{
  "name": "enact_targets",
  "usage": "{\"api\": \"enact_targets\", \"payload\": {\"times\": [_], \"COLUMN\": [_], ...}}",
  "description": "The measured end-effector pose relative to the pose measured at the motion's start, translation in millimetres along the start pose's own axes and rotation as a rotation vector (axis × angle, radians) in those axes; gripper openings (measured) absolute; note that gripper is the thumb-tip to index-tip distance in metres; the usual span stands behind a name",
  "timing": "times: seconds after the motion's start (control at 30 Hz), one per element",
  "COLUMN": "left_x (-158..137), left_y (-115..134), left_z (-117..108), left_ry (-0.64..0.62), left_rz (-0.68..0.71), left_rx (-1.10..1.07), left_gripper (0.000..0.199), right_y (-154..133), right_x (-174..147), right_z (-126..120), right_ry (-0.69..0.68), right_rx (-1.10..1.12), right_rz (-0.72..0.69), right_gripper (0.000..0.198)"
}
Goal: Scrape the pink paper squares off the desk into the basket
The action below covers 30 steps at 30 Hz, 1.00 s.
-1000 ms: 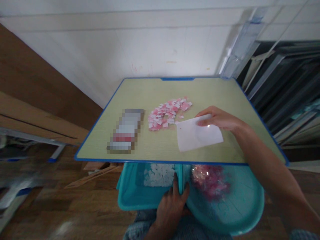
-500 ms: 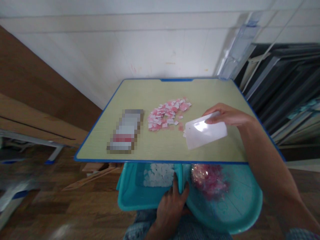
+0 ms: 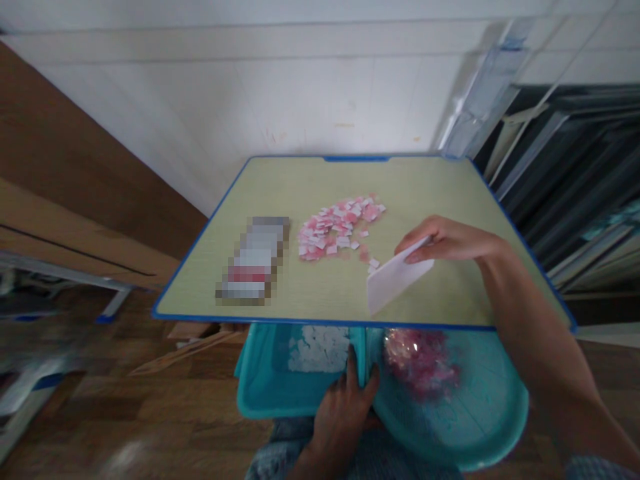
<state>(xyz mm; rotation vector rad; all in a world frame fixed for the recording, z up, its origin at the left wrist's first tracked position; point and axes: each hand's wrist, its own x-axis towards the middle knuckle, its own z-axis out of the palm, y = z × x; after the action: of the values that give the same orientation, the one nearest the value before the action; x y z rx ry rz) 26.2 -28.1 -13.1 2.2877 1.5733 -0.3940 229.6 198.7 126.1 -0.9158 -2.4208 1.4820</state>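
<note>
My right hand (image 3: 443,241) pinches a thin white card (image 3: 397,279) by its upper edge, thumb on the near side. The card is tilted above the pale-green tabletop (image 3: 320,293), its lower left corner close to the front edge. A few loose squares (image 3: 373,265) lie beside the card's left end. To their left is a curved heap of small pink and white paper squares (image 3: 333,230). Below the table my left hand (image 3: 345,403) holds the rim of a teal rectangular tub (image 3: 280,407), index finger stretched forward and thumb apart; its other fingers are partly hidden.
White pieces (image 3: 320,347) lie in the tub. A round teal tray (image 3: 490,433) beside it holds a clear bag with pink contents (image 3: 420,360). A pixelated phone-like object (image 3: 255,260) lies on the table's left. A clear plastic container (image 3: 475,100) stands at the back right.
My right hand has turned the white card steeper, so it shows narrower, and moved it slightly left and toward me. More loose squares show beside it. My left hand has stayed put.
</note>
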Motion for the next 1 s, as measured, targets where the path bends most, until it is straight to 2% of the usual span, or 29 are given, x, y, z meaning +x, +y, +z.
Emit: {"api": "enact_targets", "payload": {"times": [0.17,0.5,0.63,0.7,0.87,1.0], "left_x": [0,0,0,0,-1,-1], "left_y": [0,-1,-1,-1,-2,-2], "left_z": [0,1,2,2,4,6], "left_ry": [0.008,0.023,0.036,0.041,0.050,0.057], "left_rz": [0.003,0.005,0.015,0.021,0.021,0.018], "left_rx": [0.005,0.013,0.011,0.008,0.003,0.004], "left_gripper": [0.084,0.082,0.081,0.081,0.082,0.083], "right_y": [4,12,13,14,21,24], "right_x": [-6,-21,-28,-32,-31,-24], "right_z": [-6,-19,-25,-27,-28,-24], "right_ry": [-0.045,-0.045,-0.054,0.016,0.361,0.462], "right_rx": [-0.041,-0.008,-0.030,-0.037,0.009,0.027], "right_rz": [-0.011,0.061,0.037,0.028,0.059,0.089], "right_gripper": [0.027,0.022,0.019,0.018,0.025,0.030]}}
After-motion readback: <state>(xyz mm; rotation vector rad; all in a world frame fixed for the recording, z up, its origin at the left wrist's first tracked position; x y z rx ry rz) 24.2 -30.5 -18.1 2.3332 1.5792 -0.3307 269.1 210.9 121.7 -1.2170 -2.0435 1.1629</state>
